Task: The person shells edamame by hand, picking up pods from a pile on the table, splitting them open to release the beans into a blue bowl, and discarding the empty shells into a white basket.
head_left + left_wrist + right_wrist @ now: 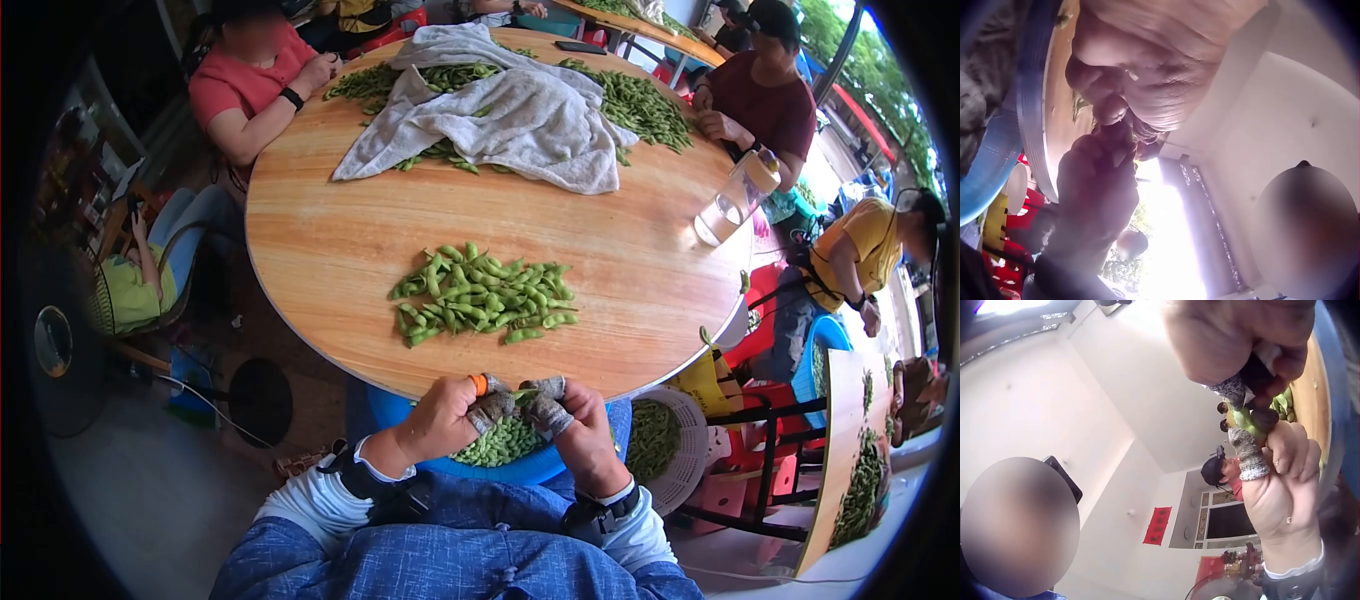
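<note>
Just off the near table edge, my left hand point(440, 420) and right hand point(583, 440) meet fingertip to fingertip. Between them they pinch a green edamame pod point(1242, 417), largely covered by the fingers in the head view. Grey knitted covers wrap some fingertips and thumbs, and an orange band circles a left finger. Directly below is a blue basin point(545, 466) containing shelled green beans point(497, 443). On the table in front lies a small heap of whole pods point(480, 295). The left wrist view shows both hands in shadow, with the pod hidden.
The round wooden table point(320, 270) carries a grey towel point(520, 115) over more pods, and a water bottle point(735, 200). A white basket point(685, 450) of pods stands low at right. People sit around the far side.
</note>
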`<state>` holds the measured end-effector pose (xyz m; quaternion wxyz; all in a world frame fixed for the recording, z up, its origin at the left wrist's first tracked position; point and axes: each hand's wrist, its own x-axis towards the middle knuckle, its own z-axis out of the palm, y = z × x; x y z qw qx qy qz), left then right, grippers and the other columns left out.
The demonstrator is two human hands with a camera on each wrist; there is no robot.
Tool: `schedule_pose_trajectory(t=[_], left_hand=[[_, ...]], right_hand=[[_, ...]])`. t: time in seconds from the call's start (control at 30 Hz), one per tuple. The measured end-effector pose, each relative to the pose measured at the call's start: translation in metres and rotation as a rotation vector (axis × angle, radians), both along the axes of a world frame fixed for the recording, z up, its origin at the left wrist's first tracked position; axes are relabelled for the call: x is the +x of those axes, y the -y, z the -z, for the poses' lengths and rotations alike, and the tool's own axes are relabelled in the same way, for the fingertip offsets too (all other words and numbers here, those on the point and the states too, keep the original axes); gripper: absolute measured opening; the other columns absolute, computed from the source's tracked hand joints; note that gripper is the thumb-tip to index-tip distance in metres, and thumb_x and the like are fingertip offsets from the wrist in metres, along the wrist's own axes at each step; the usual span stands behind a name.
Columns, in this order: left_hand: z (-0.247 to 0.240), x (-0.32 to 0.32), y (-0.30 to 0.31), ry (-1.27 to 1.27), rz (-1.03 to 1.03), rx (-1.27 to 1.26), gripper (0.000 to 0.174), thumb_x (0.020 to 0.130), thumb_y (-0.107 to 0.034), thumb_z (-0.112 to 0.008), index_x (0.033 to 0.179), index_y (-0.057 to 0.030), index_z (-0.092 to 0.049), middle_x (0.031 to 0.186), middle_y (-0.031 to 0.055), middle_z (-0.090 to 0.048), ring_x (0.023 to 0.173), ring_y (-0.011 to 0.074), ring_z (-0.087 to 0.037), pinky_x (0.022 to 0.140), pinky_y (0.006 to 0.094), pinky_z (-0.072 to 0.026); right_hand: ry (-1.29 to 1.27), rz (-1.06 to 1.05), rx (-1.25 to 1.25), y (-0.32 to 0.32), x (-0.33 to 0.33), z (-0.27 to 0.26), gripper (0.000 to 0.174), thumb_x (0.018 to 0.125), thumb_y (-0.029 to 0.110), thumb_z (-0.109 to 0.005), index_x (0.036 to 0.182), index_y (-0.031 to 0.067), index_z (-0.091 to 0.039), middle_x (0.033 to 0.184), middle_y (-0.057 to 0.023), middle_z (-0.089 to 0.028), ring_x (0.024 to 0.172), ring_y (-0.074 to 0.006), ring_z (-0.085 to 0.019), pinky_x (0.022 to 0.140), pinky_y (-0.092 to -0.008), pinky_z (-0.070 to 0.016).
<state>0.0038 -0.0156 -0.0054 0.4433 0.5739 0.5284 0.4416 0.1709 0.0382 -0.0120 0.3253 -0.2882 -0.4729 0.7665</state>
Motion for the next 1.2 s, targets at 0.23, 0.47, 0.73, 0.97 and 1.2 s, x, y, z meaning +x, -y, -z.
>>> schedule_pose_trajectory(t=[0.23, 0.47, 0.73, 0.97, 1.2], left_hand=[[-0.003, 0.002, -0.002, 0.092, -0.03, -0.037, 0.011, 0.074, 0.001, -0.054, 0.084, 0.0028, -0.055, 0.072, 0.0072, -0.059, 0.069, 0.0073, -0.053, 0.062, 0.0219, -0.0437], [0.014, 0.003, -0.005, 0.09, -0.023, -0.041, 0.008, 0.074, -0.001, -0.05, 0.081, 0.0022, -0.053, 0.067, 0.0064, -0.055, 0.064, 0.0096, -0.05, 0.059, 0.0245, -0.0424], [0.008, 0.011, -0.006, 0.465, -0.039, -0.166, 0.016, 0.079, 0.001, -0.042, 0.094, -0.0024, -0.049, 0.079, -0.0012, -0.05, 0.071, 0.0052, -0.046, 0.064, 0.0189, -0.0378], [0.011, 0.0, 0.001, 0.35, 0.088, -0.165, 0.021, 0.081, -0.005, -0.05, 0.102, -0.0004, -0.048, 0.086, 0.0022, -0.054, 0.074, 0.0073, -0.049, 0.065, 0.0211, -0.0408], [0.011, 0.004, -0.001, 0.008, 0.016, 0.04, 0.012, 0.075, 0.0, -0.052, 0.087, 0.0025, -0.054, 0.07, 0.0104, -0.058, 0.067, 0.0108, -0.054, 0.061, 0.0255, -0.0436]], right_hand=[[0.149, -0.038, 0.215, 0.001, 0.001, -0.006, 0.012, 0.078, 0.004, -0.054, 0.088, -0.0033, -0.056, 0.078, -0.002, -0.058, 0.072, -0.0073, -0.051, 0.066, -0.0207, -0.041], [0.405, -0.04, 0.581, 0.002, 0.002, -0.002, 0.018, 0.063, -0.009, -0.05, 0.08, -0.004, -0.054, 0.067, -0.0097, -0.053, 0.065, -0.0136, -0.049, 0.059, -0.0247, -0.0402], [0.216, 0.069, 0.246, 0.001, -0.002, -0.009, 0.011, 0.071, -0.002, -0.053, 0.082, -0.0027, -0.055, 0.07, -0.0045, -0.055, 0.061, -0.0103, -0.048, 0.054, -0.0232, -0.0376], [0.091, 0.069, -0.077, -0.005, 0.003, -0.006, 0.014, 0.077, 0.014, -0.057, 0.083, 0.0007, -0.058, 0.068, 0.0003, -0.056, 0.058, -0.0048, -0.046, 0.053, -0.0161, -0.0348], [-0.009, 0.008, -0.158, -0.004, 0.001, -0.012, 0.024, 0.078, 0.018, -0.057, 0.092, -0.0009, -0.056, 0.075, -0.0009, -0.056, 0.061, -0.0055, -0.047, 0.055, -0.0167, -0.0351]])
